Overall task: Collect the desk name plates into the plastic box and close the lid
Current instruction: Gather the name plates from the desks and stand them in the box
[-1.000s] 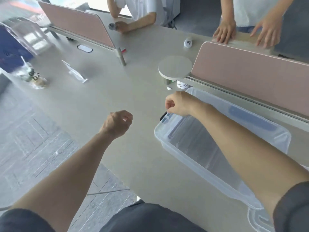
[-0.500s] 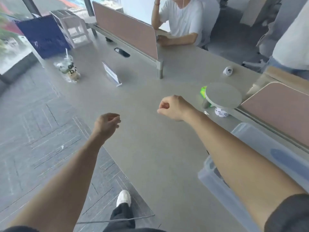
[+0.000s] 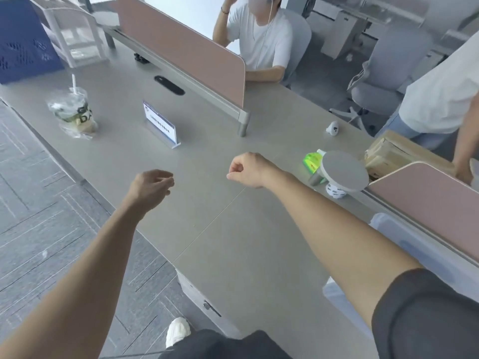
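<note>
Hands over a grey office desk: from my remote station I see both reached forward above the matte, smooth tabletop, each empty. My left hand hangs loosely curled, fingers bent inward and slightly parted, near the desk's left edge, where the grey patterned carpet begins. My right hand is balled into a loose fist, thumb against the forefinger, gripping nothing I can make out.

Beyond and between them, well apart from both, one desk name plate stands upright: a clear acrylic holder with a white printed card and a blue strip along its top, its angled foot resting on the desk. Bare tabletop lies open between my hands and it.

Translucent and rounded at its corners, the plastic box sits at the right edge of view, partly hidden by my right forearm, just beside a pink fabric divider panel. I cannot tell where its lid is.

Left of the plate stands a plastic drink cup wrapped in a crinkled clear bag, a straw poking out. A second pink divider runs behind the plate. A grey round disc on a post stands near the right divider, a green bottle touching its far side.
</note>
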Action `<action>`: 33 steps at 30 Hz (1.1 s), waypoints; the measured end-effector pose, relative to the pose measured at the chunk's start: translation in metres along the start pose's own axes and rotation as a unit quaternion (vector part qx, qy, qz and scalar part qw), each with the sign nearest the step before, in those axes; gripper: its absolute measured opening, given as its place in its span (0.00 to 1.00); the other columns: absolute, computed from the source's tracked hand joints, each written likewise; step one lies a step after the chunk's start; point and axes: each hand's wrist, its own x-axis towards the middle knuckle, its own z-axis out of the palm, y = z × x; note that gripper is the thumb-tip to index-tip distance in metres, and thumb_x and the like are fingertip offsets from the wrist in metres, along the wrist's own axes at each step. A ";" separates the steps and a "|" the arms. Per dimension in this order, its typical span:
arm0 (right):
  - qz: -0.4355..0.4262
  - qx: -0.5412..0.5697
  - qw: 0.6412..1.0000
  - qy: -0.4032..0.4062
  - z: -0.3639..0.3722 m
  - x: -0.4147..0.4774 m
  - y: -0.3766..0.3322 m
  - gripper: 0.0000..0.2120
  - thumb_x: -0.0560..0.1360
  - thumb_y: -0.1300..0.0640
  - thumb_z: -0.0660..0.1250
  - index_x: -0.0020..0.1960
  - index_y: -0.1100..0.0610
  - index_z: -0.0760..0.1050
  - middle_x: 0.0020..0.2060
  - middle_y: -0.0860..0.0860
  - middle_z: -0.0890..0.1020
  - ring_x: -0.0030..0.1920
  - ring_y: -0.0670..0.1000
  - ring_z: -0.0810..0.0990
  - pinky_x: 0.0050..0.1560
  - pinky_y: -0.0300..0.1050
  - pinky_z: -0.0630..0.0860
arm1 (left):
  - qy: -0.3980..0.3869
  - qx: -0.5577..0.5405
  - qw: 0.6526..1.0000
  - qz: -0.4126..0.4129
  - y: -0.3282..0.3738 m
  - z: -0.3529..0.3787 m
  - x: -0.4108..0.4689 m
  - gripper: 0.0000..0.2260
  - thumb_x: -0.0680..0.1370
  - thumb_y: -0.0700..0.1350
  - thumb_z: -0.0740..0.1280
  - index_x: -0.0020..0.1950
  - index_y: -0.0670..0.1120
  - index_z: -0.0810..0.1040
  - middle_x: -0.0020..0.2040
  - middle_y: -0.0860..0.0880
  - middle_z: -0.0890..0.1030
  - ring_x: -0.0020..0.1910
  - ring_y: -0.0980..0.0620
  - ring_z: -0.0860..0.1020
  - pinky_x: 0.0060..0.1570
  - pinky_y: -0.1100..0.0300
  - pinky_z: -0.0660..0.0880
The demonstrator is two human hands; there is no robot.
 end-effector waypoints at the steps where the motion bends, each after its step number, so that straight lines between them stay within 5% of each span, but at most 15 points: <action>1: -0.003 0.001 1.000 0.000 -0.001 0.003 -0.005 0.08 0.76 0.50 0.68 0.49 0.53 0.81 0.46 0.47 0.81 0.47 0.51 0.80 0.46 0.43 0.76 | 0.006 -0.004 1.000 0.004 0.002 -0.003 0.002 0.07 0.76 0.42 0.66 0.52 0.49 0.80 0.47 0.46 0.83 0.40 0.49 0.81 0.46 0.55 0.76; 9: -0.066 -0.007 0.998 -0.018 -0.008 0.029 -0.010 0.07 0.75 0.47 0.69 0.48 0.50 0.80 0.47 0.46 0.81 0.50 0.50 0.81 0.52 0.47 0.78 | 0.054 -0.039 0.997 -0.031 -0.003 -0.029 -0.012 0.06 0.77 0.41 0.65 0.52 0.49 0.80 0.50 0.43 0.83 0.44 0.46 0.80 0.48 0.51 0.76; 16: -0.034 0.043 0.998 -0.024 0.002 0.078 -0.012 0.08 0.74 0.47 0.70 0.44 0.52 0.79 0.36 0.47 0.81 0.43 0.54 0.84 0.38 0.42 0.75 | 0.115 -0.086 0.988 -0.049 -0.006 -0.059 0.011 0.11 0.78 0.40 0.63 0.58 0.45 0.79 0.50 0.45 0.83 0.43 0.47 0.80 0.50 0.50 0.78; 24: 0.003 0.090 0.996 0.006 0.018 0.178 -0.059 0.09 0.76 0.46 0.66 0.46 0.52 0.79 0.39 0.47 0.82 0.41 0.51 0.80 0.32 0.40 0.71 | 0.152 -0.174 0.970 -0.074 -0.026 -0.087 0.135 0.15 0.77 0.37 0.59 0.61 0.46 0.77 0.49 0.47 0.82 0.42 0.48 0.79 0.48 0.52 0.78; 30: 0.059 0.035 0.997 0.022 0.043 0.275 -0.092 0.10 0.76 0.46 0.65 0.45 0.52 0.78 0.43 0.46 0.82 0.44 0.51 0.81 0.43 0.46 0.79 | 0.127 -0.153 0.975 -0.094 -0.049 -0.105 0.266 0.16 0.73 0.41 0.61 0.60 0.44 0.78 0.44 0.48 0.82 0.38 0.50 0.80 0.42 0.56 0.76; 33: 0.100 -0.052 0.994 -0.005 0.056 0.316 -0.103 0.10 0.77 0.46 0.64 0.45 0.51 0.76 0.44 0.48 0.82 0.46 0.54 0.81 0.45 0.47 0.79 | 0.110 -0.050 0.988 -0.097 -0.048 -0.102 0.322 0.19 0.73 0.41 0.60 0.64 0.46 0.77 0.54 0.47 0.82 0.50 0.48 0.81 0.47 0.58 0.76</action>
